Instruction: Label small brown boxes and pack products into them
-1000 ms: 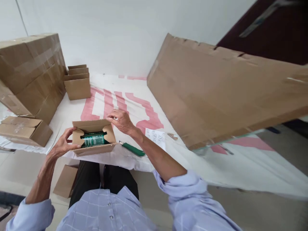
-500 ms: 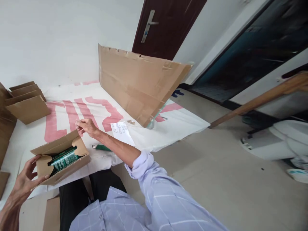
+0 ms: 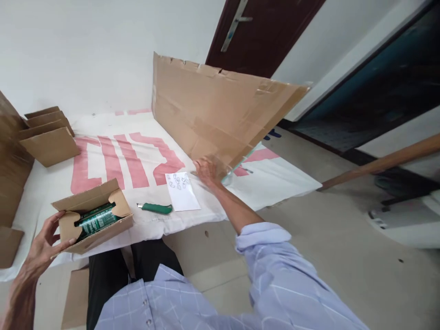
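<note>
A small cardboard box sits at the table's front edge with its long flap raised. Green printed cylinders lie inside, partly covered by the folded end flaps. My left hand grips the box's left end, thumb in front and fingers behind. Farther right, my right hand is down on the cloth beside the big cardboard sheet, fingers curled together and slightly blurred. Whatever is under its fingertips is hidden. A green utility knife and a white paper with small drawn shapes lie between the hands.
The large cardboard sheet stands slanted on the table's right side. Several folded cardboard pieces stand at the back left, near a brown carton. A white cloth with red print covers the table. A wooden pole leans at right.
My right hand has moved right, from above the box to the cloth by the big cardboard sheet, over where a small brownish item lay. My left hand stays on the box.
</note>
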A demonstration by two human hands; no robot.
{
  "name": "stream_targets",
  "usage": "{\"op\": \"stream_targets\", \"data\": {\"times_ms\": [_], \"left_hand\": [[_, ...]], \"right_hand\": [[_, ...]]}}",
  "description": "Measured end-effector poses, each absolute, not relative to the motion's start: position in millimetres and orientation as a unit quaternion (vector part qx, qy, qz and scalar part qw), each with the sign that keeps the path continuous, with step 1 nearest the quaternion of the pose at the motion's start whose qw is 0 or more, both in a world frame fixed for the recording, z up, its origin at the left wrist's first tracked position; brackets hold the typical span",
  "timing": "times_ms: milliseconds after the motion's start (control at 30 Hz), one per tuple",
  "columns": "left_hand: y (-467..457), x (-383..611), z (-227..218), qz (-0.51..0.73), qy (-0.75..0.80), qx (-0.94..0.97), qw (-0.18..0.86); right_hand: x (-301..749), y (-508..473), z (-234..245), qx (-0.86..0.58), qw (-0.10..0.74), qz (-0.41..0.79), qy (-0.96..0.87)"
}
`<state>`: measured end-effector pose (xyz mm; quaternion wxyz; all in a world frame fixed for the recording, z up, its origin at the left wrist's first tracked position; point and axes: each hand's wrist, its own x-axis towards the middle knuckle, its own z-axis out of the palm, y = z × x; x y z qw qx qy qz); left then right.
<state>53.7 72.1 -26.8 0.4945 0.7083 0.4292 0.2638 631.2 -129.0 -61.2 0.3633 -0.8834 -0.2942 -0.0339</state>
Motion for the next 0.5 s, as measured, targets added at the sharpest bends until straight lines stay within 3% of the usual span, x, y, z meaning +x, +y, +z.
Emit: {"op": "stream_targets", "data": {"times_ms": [200, 500], "left_hand": [[42, 56, -11, 0.240, 0.439, 0.730, 0.466], [34, 48, -25, 0.258, 0.373, 0.721, 0.524]], "right_hand": [[641, -161, -111, -0.922, 0.214, -0.025, -0.321], [640, -182, -146, -0.913, 0.122, -0.020, -0.389]]}}
